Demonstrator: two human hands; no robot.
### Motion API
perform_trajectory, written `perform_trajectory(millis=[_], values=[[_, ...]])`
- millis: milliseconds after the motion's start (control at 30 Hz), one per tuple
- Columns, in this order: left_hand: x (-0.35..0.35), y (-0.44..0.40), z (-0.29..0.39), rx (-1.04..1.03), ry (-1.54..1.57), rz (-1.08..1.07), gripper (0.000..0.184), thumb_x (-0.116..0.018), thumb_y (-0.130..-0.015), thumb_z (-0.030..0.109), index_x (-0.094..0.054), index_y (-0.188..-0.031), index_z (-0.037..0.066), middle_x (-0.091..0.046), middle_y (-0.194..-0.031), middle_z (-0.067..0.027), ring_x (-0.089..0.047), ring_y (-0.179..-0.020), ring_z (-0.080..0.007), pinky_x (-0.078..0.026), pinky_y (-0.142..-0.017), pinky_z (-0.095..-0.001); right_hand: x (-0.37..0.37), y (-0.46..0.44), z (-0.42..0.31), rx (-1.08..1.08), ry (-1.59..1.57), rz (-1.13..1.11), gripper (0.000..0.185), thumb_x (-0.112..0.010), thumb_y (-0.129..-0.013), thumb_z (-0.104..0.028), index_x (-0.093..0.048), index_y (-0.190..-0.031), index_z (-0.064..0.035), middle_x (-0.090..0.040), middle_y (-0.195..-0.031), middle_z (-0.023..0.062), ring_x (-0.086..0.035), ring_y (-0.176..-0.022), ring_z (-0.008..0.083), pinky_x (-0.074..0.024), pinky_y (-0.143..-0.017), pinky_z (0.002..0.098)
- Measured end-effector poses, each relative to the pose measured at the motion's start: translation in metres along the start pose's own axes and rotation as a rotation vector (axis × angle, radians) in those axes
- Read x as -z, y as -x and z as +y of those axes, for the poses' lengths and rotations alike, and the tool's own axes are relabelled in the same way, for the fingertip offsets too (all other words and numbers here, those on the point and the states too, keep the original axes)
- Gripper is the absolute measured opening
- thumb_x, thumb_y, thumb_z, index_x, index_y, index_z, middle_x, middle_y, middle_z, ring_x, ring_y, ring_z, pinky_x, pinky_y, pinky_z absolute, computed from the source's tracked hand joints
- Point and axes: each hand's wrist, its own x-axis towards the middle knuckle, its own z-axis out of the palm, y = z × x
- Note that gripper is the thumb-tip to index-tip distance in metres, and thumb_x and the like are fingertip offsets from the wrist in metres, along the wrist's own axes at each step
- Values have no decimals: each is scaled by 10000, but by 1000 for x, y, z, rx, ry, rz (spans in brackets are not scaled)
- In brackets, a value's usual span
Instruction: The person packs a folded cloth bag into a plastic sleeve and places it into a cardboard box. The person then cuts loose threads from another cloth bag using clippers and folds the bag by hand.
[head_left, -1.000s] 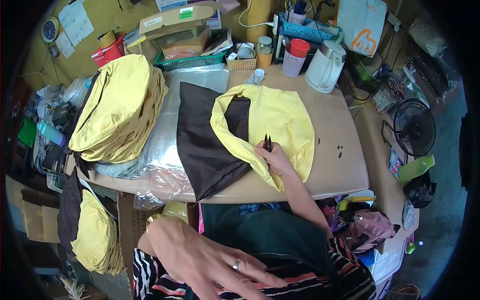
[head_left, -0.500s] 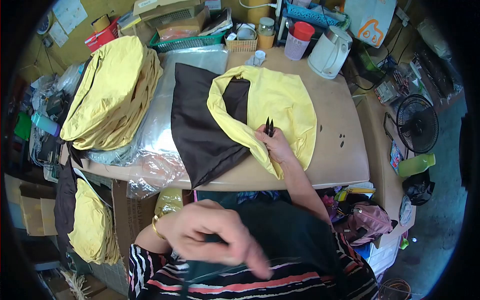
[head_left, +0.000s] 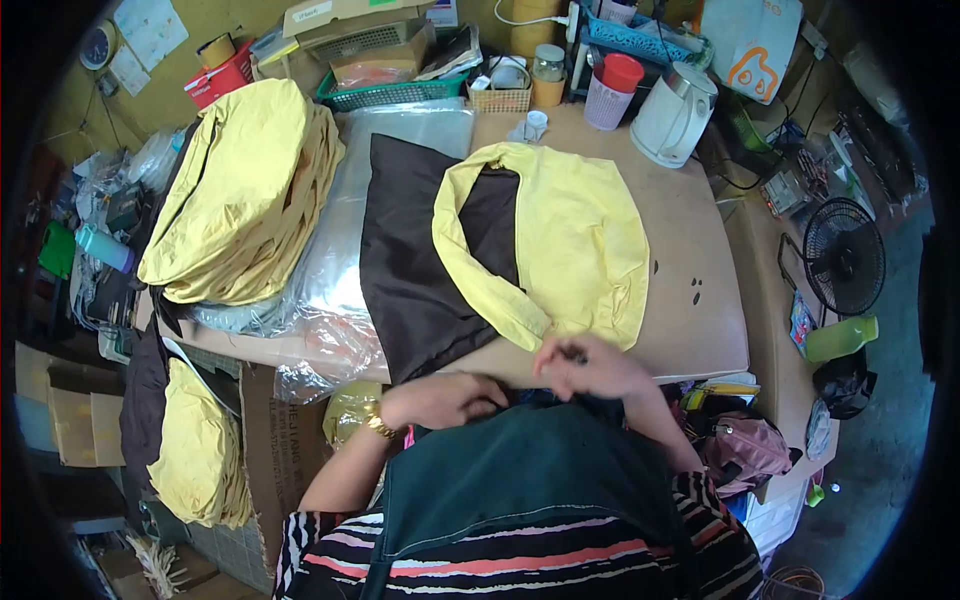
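Note:
A yellow cloth piece (head_left: 580, 230) with a looped strap lies on the table, partly over a dark brown cloth (head_left: 415, 250). My right hand (head_left: 590, 368) is just at the yellow cloth's lower edge, blurred, with its fingers bent; a small dark thing shows among them, probably the snips. My left hand (head_left: 445, 400), with a gold bracelet at the wrist, is at the table's front edge below the brown cloth. Its fingers curl down and their tips are hidden. A dark green apron (head_left: 520, 470) lies under both hands.
A tall stack of yellow cloth pieces (head_left: 235, 190) stands at the left beside clear plastic sheets (head_left: 345, 220). At the back are a green basket (head_left: 400, 92), a red-lidded cup (head_left: 612, 90) and a white kettle (head_left: 673, 115). A black fan (head_left: 843, 257) stands at the right.
My left hand has moved up from my lap to the table edge. My right hand has drawn back off the yellow cloth towards me, and the dark snips no longer point up from it.

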Motion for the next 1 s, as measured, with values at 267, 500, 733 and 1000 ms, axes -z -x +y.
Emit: perform_trajectory(millis=[267, 500, 733, 1000], values=[[-53, -28, -41, -237, -174, -59, 290, -463, -893, 209, -632, -991, -5, -631, -1064, -206, -579, -1015, -351, -443, -915, -382, -39, 12, 63, -56, 92, -25, 431, -532, -919, -425, -621, -996, -10, -645, -932, 81, -583, -861, 159, -458, -801, 305], [-56, -23, -26, 269, -161, -75, 351, -440, -878, 192, -602, -1070, -53, -494, -1316, -240, -410, -1268, -367, -376, -1008, -409, -55, 11, 76, -65, 103, -29, 438, -522, -916, -417, -609, -1060, -12, -642, -993, 100, -573, -921, 172, -437, -850, 307], [-45, -8, -38, 75, 481, -79, 472, -389, -815, 101, -555, -1230, -53, -424, -1419, -198, -336, -1350, -274, -188, -1136, -310, -72, -21, 98, 124, 93, -63, 388, -514, -884, -321, -593, -1109, -16, -631, -1103, 109, -576, -1042, 226, -408, -921, 312], [-53, -8, -15, 105, 658, 38, 512, -373, -825, 82, -486, -1302, -68, -383, -1464, -128, -341, -1336, -230, -249, -1090, -298, -74, -6, 92, 38, 721, 236, 311, -481, -800, -114, -593, -1057, 21, -619, -1023, 267, -595, -949, 391, -455, -847, 444]])
